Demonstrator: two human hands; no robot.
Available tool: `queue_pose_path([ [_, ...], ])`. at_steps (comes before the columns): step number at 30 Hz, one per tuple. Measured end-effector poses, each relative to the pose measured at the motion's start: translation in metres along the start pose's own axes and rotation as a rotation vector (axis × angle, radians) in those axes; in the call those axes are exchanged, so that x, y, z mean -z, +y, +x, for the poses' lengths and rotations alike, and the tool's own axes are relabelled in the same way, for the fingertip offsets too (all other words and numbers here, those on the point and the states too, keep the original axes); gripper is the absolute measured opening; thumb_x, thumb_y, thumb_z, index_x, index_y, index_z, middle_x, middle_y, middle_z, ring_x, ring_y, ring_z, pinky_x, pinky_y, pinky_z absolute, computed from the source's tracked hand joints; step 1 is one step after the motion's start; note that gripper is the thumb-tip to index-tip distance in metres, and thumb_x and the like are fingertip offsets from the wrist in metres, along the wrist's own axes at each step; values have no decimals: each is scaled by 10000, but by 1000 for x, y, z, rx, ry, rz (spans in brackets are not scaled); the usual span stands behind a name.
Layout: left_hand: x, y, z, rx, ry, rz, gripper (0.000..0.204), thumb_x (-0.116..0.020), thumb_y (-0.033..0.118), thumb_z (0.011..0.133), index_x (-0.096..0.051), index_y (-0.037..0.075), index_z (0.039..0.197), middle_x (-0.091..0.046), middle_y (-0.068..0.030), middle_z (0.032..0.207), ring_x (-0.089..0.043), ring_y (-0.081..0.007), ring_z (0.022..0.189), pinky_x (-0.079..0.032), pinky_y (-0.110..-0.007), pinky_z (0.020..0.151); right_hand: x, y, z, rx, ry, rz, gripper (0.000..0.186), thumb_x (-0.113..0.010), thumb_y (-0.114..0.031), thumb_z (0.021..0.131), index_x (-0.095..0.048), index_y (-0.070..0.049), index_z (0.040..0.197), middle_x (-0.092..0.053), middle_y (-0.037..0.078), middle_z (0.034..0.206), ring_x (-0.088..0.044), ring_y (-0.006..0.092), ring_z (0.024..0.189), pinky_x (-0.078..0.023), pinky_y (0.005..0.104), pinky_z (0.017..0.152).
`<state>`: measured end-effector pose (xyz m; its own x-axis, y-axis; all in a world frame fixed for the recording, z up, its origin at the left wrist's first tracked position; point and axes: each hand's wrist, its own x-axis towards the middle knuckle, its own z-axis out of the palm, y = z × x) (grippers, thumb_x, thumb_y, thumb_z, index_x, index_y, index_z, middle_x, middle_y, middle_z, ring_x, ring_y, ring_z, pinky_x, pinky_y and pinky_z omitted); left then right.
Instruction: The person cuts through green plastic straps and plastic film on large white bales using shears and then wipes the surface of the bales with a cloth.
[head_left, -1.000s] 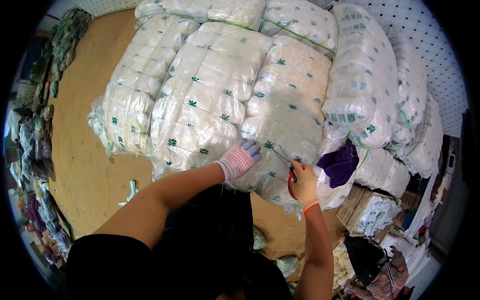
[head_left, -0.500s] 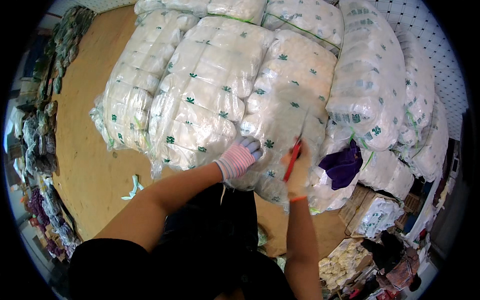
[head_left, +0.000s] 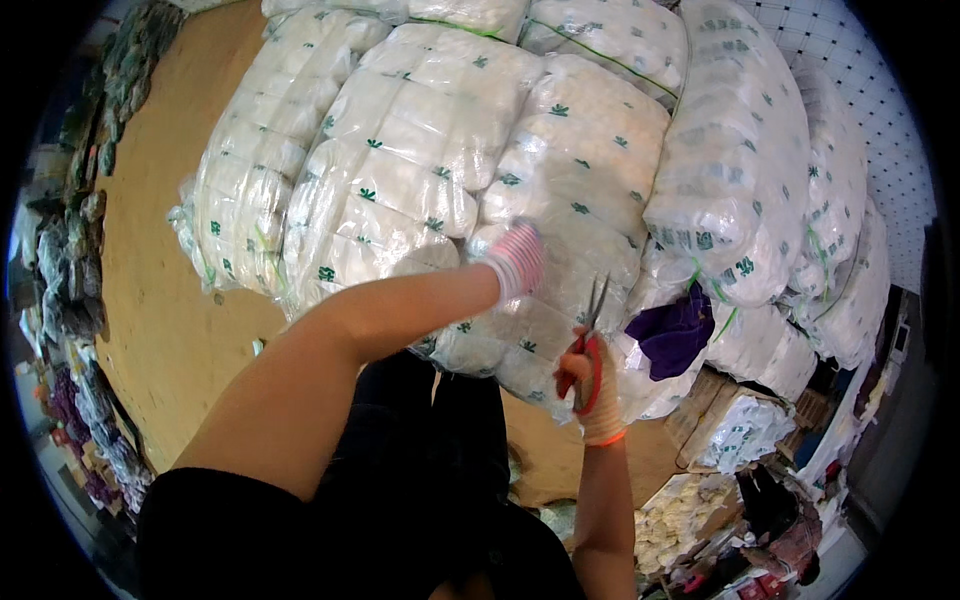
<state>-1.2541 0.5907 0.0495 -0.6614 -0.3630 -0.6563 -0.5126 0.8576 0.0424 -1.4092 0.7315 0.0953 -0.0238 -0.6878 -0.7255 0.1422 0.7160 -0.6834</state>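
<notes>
My right hand point(head_left: 602, 408), in a pale striped glove with an orange cuff, grips red-handled scissors point(head_left: 597, 372). Their metal blades point away from me, slightly apart, over the near end of a clear plastic bale point(head_left: 575, 185) packed with white bundles and printed with green marks. On that same bale lies my left hand point(head_left: 522, 258), in a pink-and-white striped glove. Motion smears its fingers, so their pose is unclear. Just right of the scissors, a dark purple cloth point(head_left: 672, 335) rests on the bales.
More wrapped bales point(head_left: 400, 130) stand side by side to the left, and others point(head_left: 735, 150) to the right. Green straps point(head_left: 610, 62) cross the far ones. Brown board point(head_left: 160, 270) stretches along the left. A person point(head_left: 785, 530) is at the lower right, beside pale bundles point(head_left: 680, 515).
My left hand has moved forward and right across the bale. My right hand has drawn back toward me with the scissors, whose blades now show slightly apart.
</notes>
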Motion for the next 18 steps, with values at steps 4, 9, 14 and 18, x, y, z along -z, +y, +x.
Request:
queue_pose_path([
  [4,-23,-46,-26,59,143,77,194,-535,173,784,-642,58,898,-623,-99,850,-576,-231,770,-434,-378,647,-7,22,-19,-127,-70,229,422,-586,-99,746,-409,16,1111,-488,76,704,-542,170,512,-430,271,402],
  [9,-9,-20,-56,-18,46,-131,226,-581,183,738,-598,73,934,-595,-99,889,-566,-239,845,-445,-363,671,-7,32,-8,-244,-28,66,398,-611,-119,743,-444,0,1083,-499,45,675,-509,145,468,-422,260,409],
  [14,-35,3,-64,-20,316,-321,215,-556,194,732,-583,62,900,-587,-121,849,-565,-259,826,-428,-398,704,-12,25,8,-152,7,-80,363,-623,-111,731,-483,0,1046,-493,30,660,-494,130,461,-411,247,417],
  [18,-46,13,-61,-72,327,-346,220,-535,204,730,-578,75,903,-573,-99,846,-562,-247,814,-426,-380,700,-16,28,11,-108,42,8,369,-603,-101,725,-488,6,1058,-481,24,642,-479,123,444,-404,243,408],
])
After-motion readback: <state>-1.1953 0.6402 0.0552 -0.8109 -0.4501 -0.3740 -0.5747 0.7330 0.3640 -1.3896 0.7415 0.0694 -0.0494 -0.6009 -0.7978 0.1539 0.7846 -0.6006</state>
